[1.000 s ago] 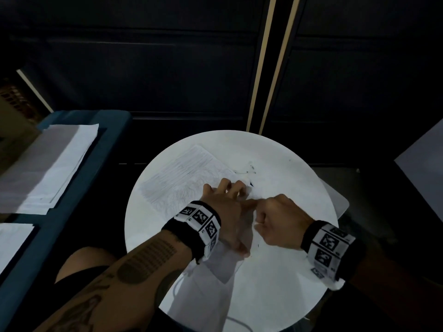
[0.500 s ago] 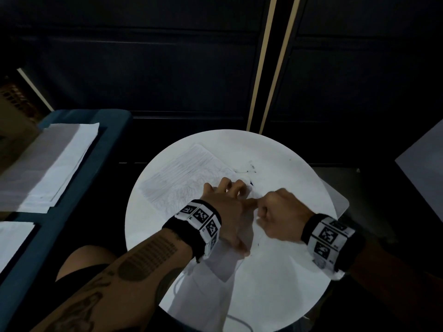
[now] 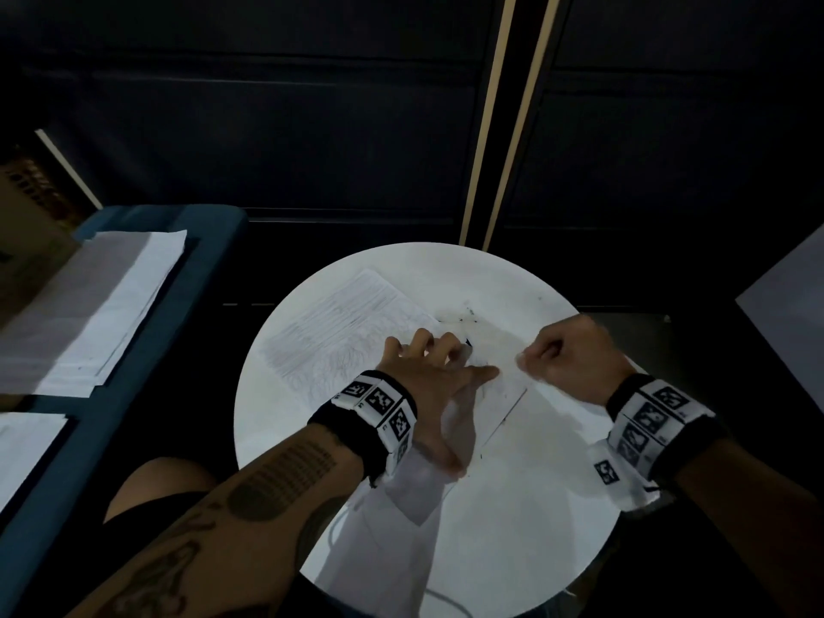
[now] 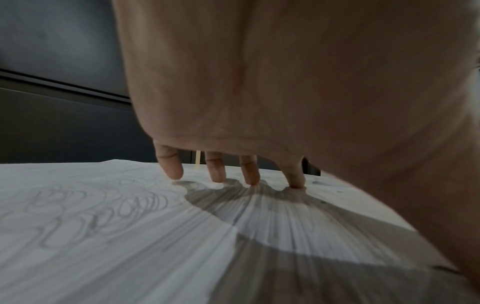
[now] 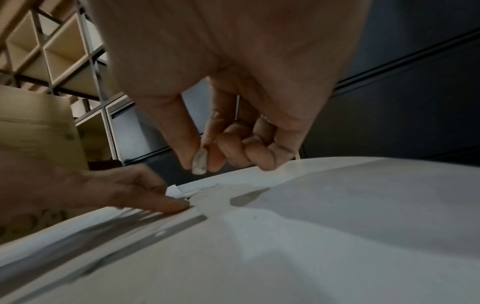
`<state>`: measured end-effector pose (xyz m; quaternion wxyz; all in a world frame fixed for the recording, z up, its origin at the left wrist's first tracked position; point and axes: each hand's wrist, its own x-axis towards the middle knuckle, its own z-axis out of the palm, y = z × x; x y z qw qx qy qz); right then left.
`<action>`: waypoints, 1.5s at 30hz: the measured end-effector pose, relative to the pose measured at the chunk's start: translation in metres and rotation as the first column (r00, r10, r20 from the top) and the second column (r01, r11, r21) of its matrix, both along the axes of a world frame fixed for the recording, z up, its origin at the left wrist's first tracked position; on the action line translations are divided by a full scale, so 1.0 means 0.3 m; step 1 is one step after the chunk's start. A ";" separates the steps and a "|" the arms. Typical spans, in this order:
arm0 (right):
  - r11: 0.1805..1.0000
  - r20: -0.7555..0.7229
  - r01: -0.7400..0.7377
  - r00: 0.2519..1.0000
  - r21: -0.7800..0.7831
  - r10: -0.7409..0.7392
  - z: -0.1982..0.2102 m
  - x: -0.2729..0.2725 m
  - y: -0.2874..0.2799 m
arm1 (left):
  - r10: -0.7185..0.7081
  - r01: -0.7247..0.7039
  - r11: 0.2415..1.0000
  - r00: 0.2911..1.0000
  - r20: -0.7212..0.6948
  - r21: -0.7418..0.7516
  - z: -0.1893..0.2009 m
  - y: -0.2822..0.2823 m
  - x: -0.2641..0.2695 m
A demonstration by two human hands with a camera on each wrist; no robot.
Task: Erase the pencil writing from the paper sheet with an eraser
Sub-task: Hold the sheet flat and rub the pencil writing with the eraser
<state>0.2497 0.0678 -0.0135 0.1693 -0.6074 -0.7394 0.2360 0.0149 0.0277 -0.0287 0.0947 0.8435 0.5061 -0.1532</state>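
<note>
A paper sheet (image 3: 339,332) with grey pencil scribbles (image 4: 103,209) lies on the round white table (image 3: 512,506), towards its far left. My left hand (image 3: 428,354) lies spread on the sheet's right part, and its fingertips (image 4: 296,181) press the paper (image 4: 103,246) down. My right hand (image 3: 548,354) is curled, to the right of the left hand and apart from it. Its thumb and forefinger pinch a small whitish eraser (image 5: 199,161), held just above the surface. In the right wrist view the left hand's finger (image 5: 161,203) rests on the paper edge.
Dark specks and smudges (image 3: 463,316) lie on the table beyond the sheet. A blue bench (image 3: 196,260) at the left carries stacks of white paper (image 3: 111,305) and a cardboard box (image 3: 26,243). A dark panelled wall stands behind the table.
My right hand has drawn away to the right from beside the left hand's fingers, with the eraser still pinched. The left hand has stayed pressed on the sheet.
</note>
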 end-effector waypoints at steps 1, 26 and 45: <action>1.000 0.004 0.004 1.000 0.015 -0.004 -0.001 0.003 -0.004 | -0.008 0.008 1.000 1.000 -0.007 0.009 0.000 0.003 0.003; 0.981 0.197 -0.178 0.962 -0.073 0.189 -0.073 -0.077 -0.051 | -0.016 0.015 0.999 1.000 -0.013 -0.034 -0.009 0.028 0.025; 0.975 0.177 -0.202 0.961 -0.091 0.215 -0.062 -0.082 -0.060 | -0.029 0.028 0.997 1.000 -0.004 -0.066 -0.010 0.042 0.017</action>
